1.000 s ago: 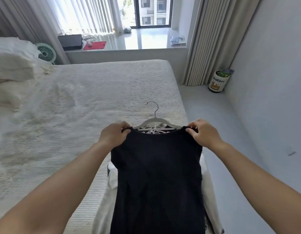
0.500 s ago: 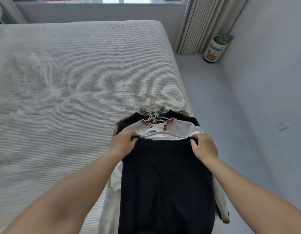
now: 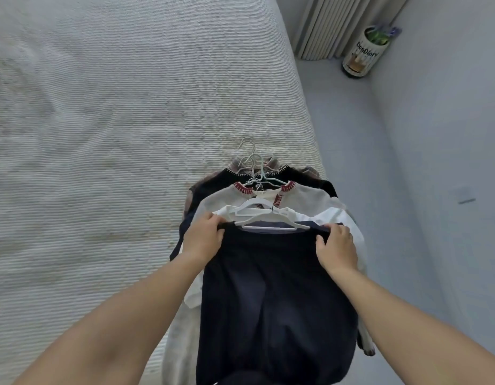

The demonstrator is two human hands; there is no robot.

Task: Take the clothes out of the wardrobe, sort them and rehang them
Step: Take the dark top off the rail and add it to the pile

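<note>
A dark navy top (image 3: pixel 274 295) on a white hanger (image 3: pixel 271 219) lies uppermost on a pile of hung clothes at the bed's right edge. My left hand (image 3: pixel 203 237) grips its left shoulder and my right hand (image 3: pixel 336 248) grips its right shoulder. Under it show a white garment (image 3: pixel 335 218), a cream top with red-stitched collar (image 3: pixel 307 197) and a black top with white-stitched collar (image 3: pixel 232 176). Several hanger hooks (image 3: pixel 250 159) stick out beyond the collars. The lower layers of the pile are hidden.
The bed (image 3: pixel 115 120) with a ribbed off-white cover fills the left. A narrow grey floor strip (image 3: pixel 360 129) runs between bed and right wall. A printed round bin (image 3: pixel 364 52) stands by the pleated curtain (image 3: pixel 338 23) at the far right corner.
The view has tilted down from the window to the bed. The navy top has come down onto the pile of hung clothes, both hands still gripping its shoulders.
</note>
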